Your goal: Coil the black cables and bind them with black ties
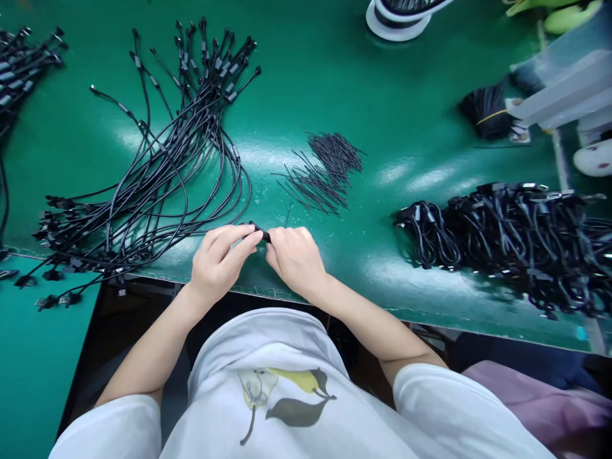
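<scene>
Fingers (252,240) of both hands gripping a short, dark stretch of black cable (261,233)

Nearest, a white shirt (296,338) with a fruit print runs out of the picture below; pink cloth (521,395) to its right is also cut off.

Just over the desk's (363,280) front edge, near its middle, the left hand (217,261) pinches the cable between thumb and fingertips. The right hand (299,255) is curled tightly against the cable's other side, its palm and most fingertips hidden. How much cable lies under either hand cannot be told.

One thin strip (289,215) pokes up just beyond the right knuckles; whether it is held is unclear. Farther in lies a pile of short black ties (335,156), too tangled to separate.

Toward the front right, coiled cables (507,236) overlap thickly and leave the view. On the left, a heap of loose cables (191,127) sprawls inward from the front edge, many plugs buried; another bunch (19,76) is cut off beyond it.

Toward the far right lies a banded black bundle (485,115), partly covered. At the far side, a white spool (399,29) is cropped, and yellow-green objects (568,18) are too blurred to identify.
</scene>
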Demonstrator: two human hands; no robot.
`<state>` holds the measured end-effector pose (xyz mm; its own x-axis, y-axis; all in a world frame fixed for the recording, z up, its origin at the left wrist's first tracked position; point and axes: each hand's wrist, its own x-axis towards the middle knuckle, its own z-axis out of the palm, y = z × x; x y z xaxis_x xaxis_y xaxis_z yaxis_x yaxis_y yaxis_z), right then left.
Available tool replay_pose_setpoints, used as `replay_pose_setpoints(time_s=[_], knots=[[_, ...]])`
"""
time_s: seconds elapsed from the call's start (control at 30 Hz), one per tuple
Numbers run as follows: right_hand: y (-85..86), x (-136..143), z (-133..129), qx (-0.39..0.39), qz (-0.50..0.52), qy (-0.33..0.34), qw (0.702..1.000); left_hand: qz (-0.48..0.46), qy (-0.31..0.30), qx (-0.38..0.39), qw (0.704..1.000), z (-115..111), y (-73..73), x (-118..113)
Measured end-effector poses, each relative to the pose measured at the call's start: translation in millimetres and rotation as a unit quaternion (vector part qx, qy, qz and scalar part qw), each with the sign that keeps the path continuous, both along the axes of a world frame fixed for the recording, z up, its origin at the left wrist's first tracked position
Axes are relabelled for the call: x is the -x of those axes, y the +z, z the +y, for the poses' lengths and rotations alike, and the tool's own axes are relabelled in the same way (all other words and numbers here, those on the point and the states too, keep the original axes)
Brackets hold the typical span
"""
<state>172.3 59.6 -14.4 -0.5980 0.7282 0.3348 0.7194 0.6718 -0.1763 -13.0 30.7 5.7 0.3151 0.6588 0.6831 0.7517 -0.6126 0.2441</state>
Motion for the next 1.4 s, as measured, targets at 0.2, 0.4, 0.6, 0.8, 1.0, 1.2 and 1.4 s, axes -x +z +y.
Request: replay_pose_setpoints(time_s=[0.2,0.4,0.6,0.8,1.0,1.2,1.4], knots=[[-1.1,-2,0,-0.041,0.024,-0.005,0.999,-0.081,0.064,0.019,0.994,0,-4.1,-11],[-6.4,-8,2,-0.003,0.059,0.013,0.998,-0.303,0.118,0.187,0.927,-6,-5.1,-24],[-5.9,-9,0,0.059,0.081,0.029,0.995,-0.290,0.063,0.239,0.925,4,-2.9,-19],[-1.4,-10,-4,0.194,0.129,0.077,0.969,-0.305,-0.083,0.317,0.894,12,4.3,-21],[-1.8,-9,-2,0.080,0.012,-0.012,0.997,-0.584,-0.050,0.429,0.688,21,2.2,-41],[-5.2,-12,-1,0.026,-0.023,-0.027,0.999,-0.636,-0.016,0.463,0.617,25,3.8,-50],[-7.2,-13,-3,0.033,-0.036,-0.027,0.998,-0.653,0.000,0.447,0.611,30,10.9,-57]])
